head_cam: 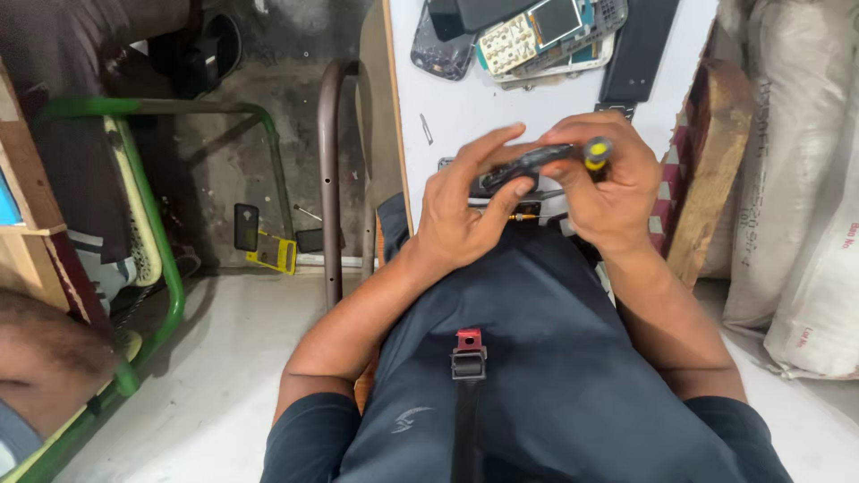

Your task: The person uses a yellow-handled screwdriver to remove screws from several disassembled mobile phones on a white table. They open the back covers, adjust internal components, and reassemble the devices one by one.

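White tabletop [465, 107] ahead, edged in bare wood. At its far end, a heap of stripped phone parts [528, 36]: dark shells, a pale keypad, a small screen on a circuit board. Beside them a long black slab [637, 49]. Below and to the left, rough grey concrete floor [233, 152], a brown tube chair frame [331, 179], a green metal frame [157, 224], a dark phone [246, 226] and a yellow part [276, 252] lying on the ground. To the right, stacked pale sacks [796, 179] and a wooden plank [711, 170].

Above the lap, over the near tabletop edge, a dark curved phone casing [523, 165] clamped in the grip of the left hand [461, 210], thumb beneath, fingers stretched along its top. Right hand [608, 192] closed around a screwdriver [596, 154] with a yellow-and-black handle, shaft hidden behind the fingers, handle touching the right end of the casing. Both hands touching, casing between them.
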